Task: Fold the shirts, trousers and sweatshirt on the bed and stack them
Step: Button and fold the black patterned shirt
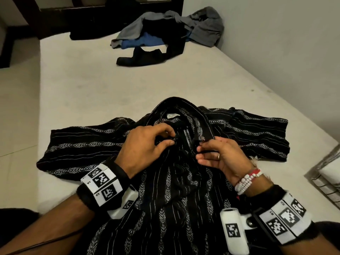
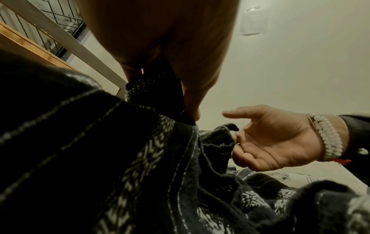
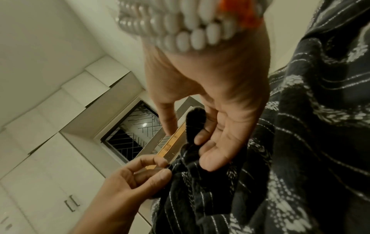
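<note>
Left hand (image 1: 147, 146) palm down, thumb and forefinger pinching placket of black patterned shirt (image 1: 257, 133) spread on bed (image 1: 92, 92). Right hand (image 1: 219, 155) palm up, fingers curled round opposite shirt edge. Heap of unfolded clothes (image 1: 165, 34) at 12 o'clock, well apart.

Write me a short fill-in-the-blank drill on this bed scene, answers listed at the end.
1. Both hands work on the black patterned ____ spread on the bed.
2. The white bead bracelet sits on the ____ wrist.
3. The left hand ____ a bit of the shirt between thumb and fingertips.
4. The unfolded pile lies at the ____ end of the bed.

Answers: shirt; right; pinches; far
</note>
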